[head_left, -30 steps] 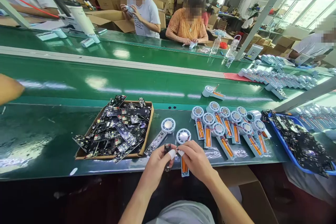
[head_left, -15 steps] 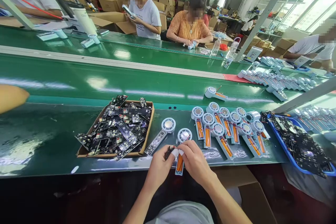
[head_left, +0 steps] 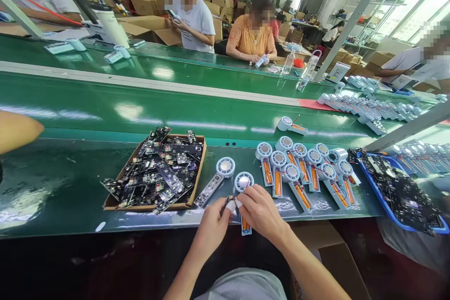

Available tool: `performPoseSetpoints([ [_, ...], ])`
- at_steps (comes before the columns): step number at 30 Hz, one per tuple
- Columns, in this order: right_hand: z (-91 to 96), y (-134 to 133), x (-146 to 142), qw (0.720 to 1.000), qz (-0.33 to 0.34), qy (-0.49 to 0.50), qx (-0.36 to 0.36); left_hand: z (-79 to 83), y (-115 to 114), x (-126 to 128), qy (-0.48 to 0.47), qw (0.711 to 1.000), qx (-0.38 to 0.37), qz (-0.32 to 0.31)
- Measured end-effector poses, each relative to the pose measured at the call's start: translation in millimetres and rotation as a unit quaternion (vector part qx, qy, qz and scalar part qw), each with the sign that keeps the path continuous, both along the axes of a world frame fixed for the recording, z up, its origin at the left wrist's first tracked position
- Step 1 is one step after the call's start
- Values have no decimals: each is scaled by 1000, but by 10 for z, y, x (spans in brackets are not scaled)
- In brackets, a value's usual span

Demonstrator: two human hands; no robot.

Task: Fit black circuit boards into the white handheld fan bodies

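My left hand (head_left: 213,225) is closed in a pinch on a small black circuit board (head_left: 227,202) at the near edge of the green bench. My right hand (head_left: 260,212) is closed over a white fan housing (head_left: 243,182) with an orange battery in its handle (head_left: 245,226), fingertips meeting the left hand's. White covers sit on the thumb tips. A finished-looking white fan unit (head_left: 218,178) lies just left of the hands.
A cardboard tray (head_left: 199,172) heaped with black circuit boards sits left. Several white fan housings with orange batteries (head_left: 302,168) lie right, then a blue tray (head_left: 381,195) of boards. Another person's arm (head_left: 17,129) enters at left. People work across the green conveyor (head_left: 140,103).
Both hands shifted slightly up and right with the fan housing. The housing's handle swung from tilted left to nearly straight down. The arm at left reached a bit further in.
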State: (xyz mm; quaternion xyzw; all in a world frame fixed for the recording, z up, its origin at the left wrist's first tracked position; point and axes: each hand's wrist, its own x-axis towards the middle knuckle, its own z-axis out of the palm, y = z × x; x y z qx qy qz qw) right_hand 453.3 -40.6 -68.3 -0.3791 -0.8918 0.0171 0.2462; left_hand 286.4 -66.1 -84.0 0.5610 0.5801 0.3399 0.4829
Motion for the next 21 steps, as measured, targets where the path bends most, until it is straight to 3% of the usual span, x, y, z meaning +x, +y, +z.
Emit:
performPoseSetpoints([
  [13, 131, -8, -15, 998, -13, -51, -23, -83, -58, 54, 80, 994, 70, -10],
  [21, 168, -2, 6, 998, -14, -41, -55, -19, -54, -107, 158, 974, 129, -99],
])
